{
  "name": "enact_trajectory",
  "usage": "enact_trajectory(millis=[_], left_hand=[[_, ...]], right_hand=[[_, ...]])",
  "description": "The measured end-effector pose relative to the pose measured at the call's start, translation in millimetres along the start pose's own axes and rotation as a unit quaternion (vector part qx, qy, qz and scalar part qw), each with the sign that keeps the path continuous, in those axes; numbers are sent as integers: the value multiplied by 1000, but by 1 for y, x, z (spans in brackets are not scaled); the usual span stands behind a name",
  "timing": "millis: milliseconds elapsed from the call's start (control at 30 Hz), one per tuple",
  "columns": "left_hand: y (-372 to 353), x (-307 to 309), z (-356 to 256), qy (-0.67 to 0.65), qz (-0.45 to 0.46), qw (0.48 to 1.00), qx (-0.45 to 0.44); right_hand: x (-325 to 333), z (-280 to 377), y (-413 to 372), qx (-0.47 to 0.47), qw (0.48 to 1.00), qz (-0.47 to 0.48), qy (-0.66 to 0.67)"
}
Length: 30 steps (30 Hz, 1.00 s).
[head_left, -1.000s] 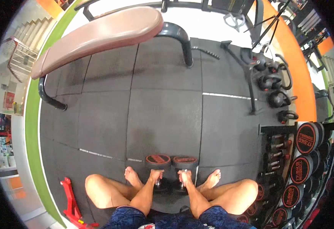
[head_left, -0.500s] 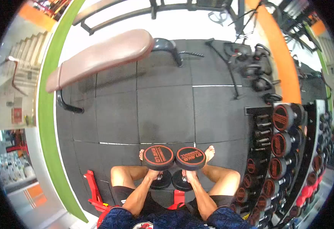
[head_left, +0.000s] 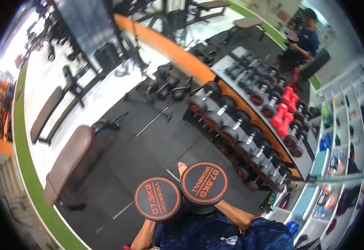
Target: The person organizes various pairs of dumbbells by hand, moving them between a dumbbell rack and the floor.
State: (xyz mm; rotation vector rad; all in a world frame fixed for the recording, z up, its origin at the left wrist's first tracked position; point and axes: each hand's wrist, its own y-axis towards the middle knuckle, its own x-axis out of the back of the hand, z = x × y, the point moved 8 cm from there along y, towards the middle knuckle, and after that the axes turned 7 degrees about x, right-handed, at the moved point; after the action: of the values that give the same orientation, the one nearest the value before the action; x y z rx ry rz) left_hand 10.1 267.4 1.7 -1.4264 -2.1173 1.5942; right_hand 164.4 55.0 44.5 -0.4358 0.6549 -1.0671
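Two round black dumbbells with orange rings and "07.5KG IRONBULL" lettering are raised towards the camera, side by side. The left dumbbell (head_left: pixel 157 198) hangs slightly lower in view, and its end plate covers most of my left hand (head_left: pixel 149 223). Only the wrist and forearm show below it. The right dumbbell (head_left: pixel 204 183) is tilted the other way and hides the fingers of my right hand (head_left: pixel 221 204). Both hands are closed on the handles, which lie behind the plates. A bare foot (head_left: pixel 182 167) shows just beyond the right dumbbell.
A rack of dumbbells (head_left: pixel 238 135) stands to the right, beside a mirror-like panel showing a seated person (head_left: pixel 307 41) and red dumbbells (head_left: pixel 282 120). The brown padded bench (head_left: pixel 71 160) is at left. Kettlebells (head_left: pixel 165 85) sit on the black mat floor (head_left: pixel 123 171). White shelves (head_left: pixel 344 137) line the far right.
Both dumbbells have come up from between the knees to in front of the chest, closer to the camera. The view has swung right and tilted, bringing the rack and shelves in.
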Motion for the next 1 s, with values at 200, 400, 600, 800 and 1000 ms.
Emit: enact_trajectory(millis=[200, 400, 600, 800, 1000], left_hand=[[1, -67, -48, 113, 75, 991, 0], [8, -133, -61, 230, 159, 960, 18], [30, -232, -27, 332, 221, 915, 62], [67, -373, 71, 397, 279, 867, 111], [70, -481, 178, 422, 300, 841, 153]], right_hand=[[76, 28, -100, 43, 986, -119, 107], [120, -1, -216, 104, 931, -259, 237], [144, -55, -302, 150, 845, -363, 363], [207, -96, -371, 179, 767, -434, 437], [312, -99, -423, 189, 732, -461, 464]])
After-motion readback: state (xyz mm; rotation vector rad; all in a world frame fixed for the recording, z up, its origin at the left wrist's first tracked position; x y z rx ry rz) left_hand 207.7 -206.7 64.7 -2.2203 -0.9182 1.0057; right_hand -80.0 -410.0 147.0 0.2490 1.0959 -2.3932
